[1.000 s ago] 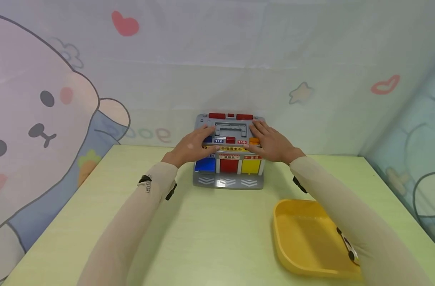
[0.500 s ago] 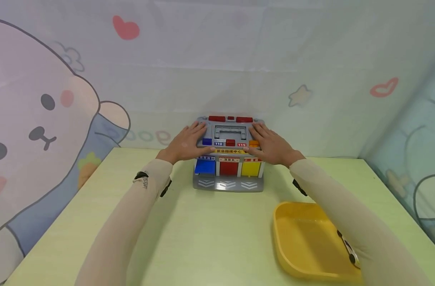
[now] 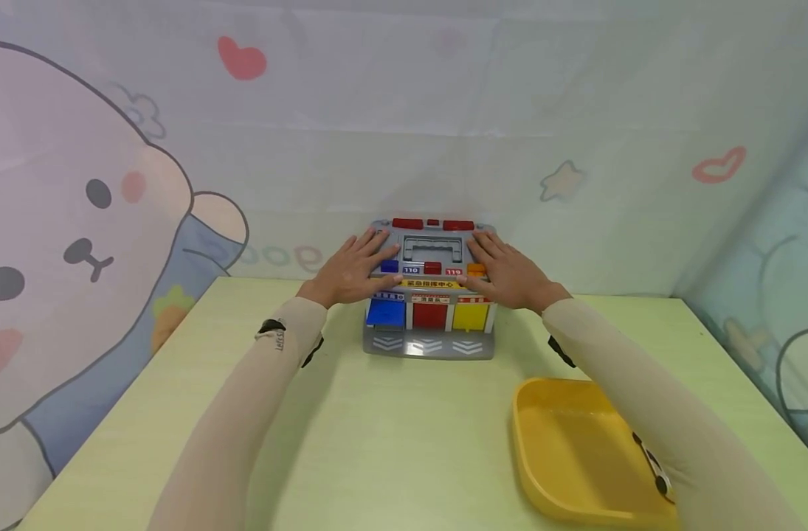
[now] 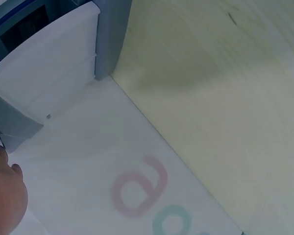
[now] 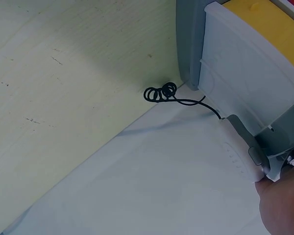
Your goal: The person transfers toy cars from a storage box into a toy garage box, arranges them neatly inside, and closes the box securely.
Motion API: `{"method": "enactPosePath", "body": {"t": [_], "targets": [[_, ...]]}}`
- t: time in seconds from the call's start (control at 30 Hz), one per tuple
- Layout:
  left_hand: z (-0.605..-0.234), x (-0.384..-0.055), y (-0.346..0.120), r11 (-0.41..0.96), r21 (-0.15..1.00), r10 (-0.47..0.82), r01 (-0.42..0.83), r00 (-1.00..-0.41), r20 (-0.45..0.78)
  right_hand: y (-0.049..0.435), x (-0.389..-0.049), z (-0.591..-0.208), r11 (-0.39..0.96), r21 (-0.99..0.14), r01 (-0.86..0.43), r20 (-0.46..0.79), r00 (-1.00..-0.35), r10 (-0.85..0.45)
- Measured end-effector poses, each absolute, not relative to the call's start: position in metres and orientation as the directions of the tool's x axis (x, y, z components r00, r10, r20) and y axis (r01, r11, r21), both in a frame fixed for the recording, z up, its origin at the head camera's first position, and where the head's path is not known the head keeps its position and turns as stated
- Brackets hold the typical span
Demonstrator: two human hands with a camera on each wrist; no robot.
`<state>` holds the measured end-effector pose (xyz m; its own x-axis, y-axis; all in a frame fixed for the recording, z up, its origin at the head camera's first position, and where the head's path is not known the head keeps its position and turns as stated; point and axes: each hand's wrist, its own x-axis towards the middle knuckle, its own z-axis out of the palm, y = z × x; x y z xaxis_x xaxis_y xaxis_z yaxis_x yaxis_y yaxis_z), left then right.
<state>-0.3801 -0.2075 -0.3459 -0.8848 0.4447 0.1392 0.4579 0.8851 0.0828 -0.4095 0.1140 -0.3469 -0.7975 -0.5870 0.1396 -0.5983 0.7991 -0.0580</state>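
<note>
A toy garage in grey stands at the back of the table, against the wall cloth. Its roof has a folded carry handle and blue, red and orange buttons. Below are three doors: a blue door tilted outward, a red door and a yellow door. My left hand rests on the left of the roof, fingers straight and spread, thumb along the yellow sign. On the roof's right side lies my right hand, fingers straight, thumb near the orange button. The wrist views show the garage's white side walls.
A yellow tray sits at the front right, partly under my right forearm, with a small black-and-white toy inside. In the right wrist view, a coiled black cord runs to a white piece at the garage's back.
My left hand has shifted slightly left on the roof, away from the blue button, its fingers more spread. The right hand stays in place. The garage has not moved; the head view tilts slightly.
</note>
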Motion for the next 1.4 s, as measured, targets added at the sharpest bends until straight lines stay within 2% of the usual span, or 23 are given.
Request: {"method": "enactPosePath", "body": {"t": [0.2, 0.47, 1.17, 1.4], "targets": [[-0.342, -0.381, -0.211, 0.881, 0.014, 0.465, 0.472, -0.873, 0.146, 0.114, -0.410, -0.345, 0.791, -0.057, -0.609, 0.145, -0.789, -0.597], [-0.339, -0.383, -0.214, 0.881, -0.005, 0.469, 0.473, -0.873, 0.134, 0.111, -0.412, -0.343, 0.786, -0.063, -0.616, 0.147, -0.784, -0.603], [-0.346, -0.386, -0.208, 0.882, 0.036, 0.461, 0.471, -0.875, 0.146, 0.118, -0.411, -0.340, 0.792, -0.071, -0.606, 0.134, -0.793, -0.594], [-0.346, -0.387, -0.202, 0.878, 0.032, 0.469, 0.478, -0.871, 0.147, 0.124, -0.409, -0.338, 0.786, -0.107, -0.609, 0.129, -0.792, -0.596]]}}
